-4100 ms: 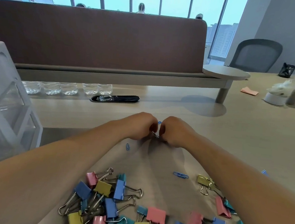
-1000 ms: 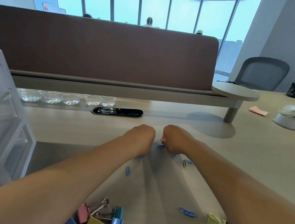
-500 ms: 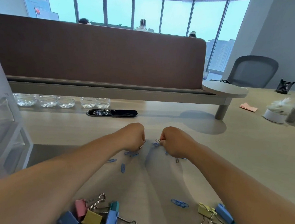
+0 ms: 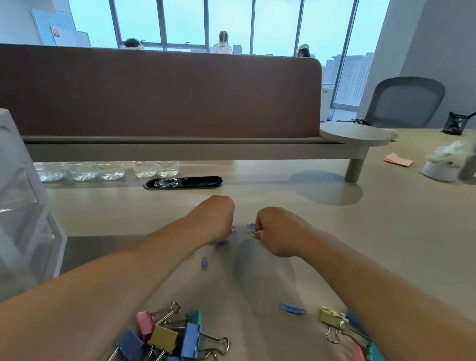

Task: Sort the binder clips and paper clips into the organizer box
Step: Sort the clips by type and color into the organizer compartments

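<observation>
though a poster (image 4: 61, 32) with a red patch sits by the far left wall, its writing is too small to read. the pale wood desk (image 4: 397, 235) runs wide to the right, with a brown partition (image 4: 152, 94) on a raised shelf across its back and tall windows (image 4: 184, 19) beyond.

both fists rest out in the middle of the desk, near each other but apart. the right hand (image 4: 279, 232) is clenched, its fingertips pinching a silver paper clip (image 4: 252, 234). the left hand (image 4: 214, 215) is curled too, with a glint of wire at its fingertips; i cannot tell whether it grasps anything. loose blue paper clips (image 4: 204, 263) lie between and behind the forearms.

at the near edge lies a heap of binder clips (image 4: 172, 343) in pink, yellow and blue, with a smaller group (image 4: 360, 349) by the right forearm. the organizer box (image 4: 7, 205), translucent white, stands at the left edge, well apart from the hands.

5 water bottles (image 4: 106, 170) line up under the shelf beside a black cable slot (image 4: 184, 182). bare desk lies ahead of the fists. far right are a pink note pad (image 4: 398, 159), a white tissue holder (image 4: 443, 165), a mesh pen cup (image 4: 457, 123) and a grey chair (image 4: 405, 102).
</observation>
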A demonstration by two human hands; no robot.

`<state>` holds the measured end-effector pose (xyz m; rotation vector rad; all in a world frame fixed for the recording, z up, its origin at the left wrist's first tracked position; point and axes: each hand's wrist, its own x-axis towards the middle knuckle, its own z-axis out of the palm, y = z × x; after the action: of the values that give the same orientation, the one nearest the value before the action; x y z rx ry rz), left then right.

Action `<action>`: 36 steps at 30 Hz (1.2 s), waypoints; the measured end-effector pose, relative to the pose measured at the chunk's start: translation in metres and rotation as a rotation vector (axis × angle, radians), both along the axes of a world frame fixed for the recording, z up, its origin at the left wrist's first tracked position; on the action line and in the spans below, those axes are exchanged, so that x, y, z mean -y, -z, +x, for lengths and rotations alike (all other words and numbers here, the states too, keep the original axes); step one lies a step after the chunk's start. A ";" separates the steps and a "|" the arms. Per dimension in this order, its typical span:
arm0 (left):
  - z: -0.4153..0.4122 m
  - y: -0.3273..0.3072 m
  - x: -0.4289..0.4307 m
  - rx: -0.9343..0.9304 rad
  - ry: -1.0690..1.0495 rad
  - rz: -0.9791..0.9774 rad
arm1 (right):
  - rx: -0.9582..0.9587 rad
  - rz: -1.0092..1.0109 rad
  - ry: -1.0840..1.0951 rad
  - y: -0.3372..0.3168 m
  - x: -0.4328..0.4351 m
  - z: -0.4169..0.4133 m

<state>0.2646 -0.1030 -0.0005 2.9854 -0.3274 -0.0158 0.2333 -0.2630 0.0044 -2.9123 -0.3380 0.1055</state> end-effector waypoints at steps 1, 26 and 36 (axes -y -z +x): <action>-0.001 0.000 0.001 0.012 0.004 0.029 | 0.000 -0.001 -0.005 0.000 -0.001 0.000; 0.004 0.008 -0.004 -0.004 0.052 0.046 | 0.040 0.022 0.040 0.001 0.017 0.002; -0.018 -0.002 0.000 -0.038 0.102 -0.132 | -0.011 0.056 0.213 -0.006 0.043 0.006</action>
<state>0.2468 -0.1035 0.0015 2.8312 -0.4575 -0.0597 0.2388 -0.3063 0.0105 -2.8693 -0.0266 0.0774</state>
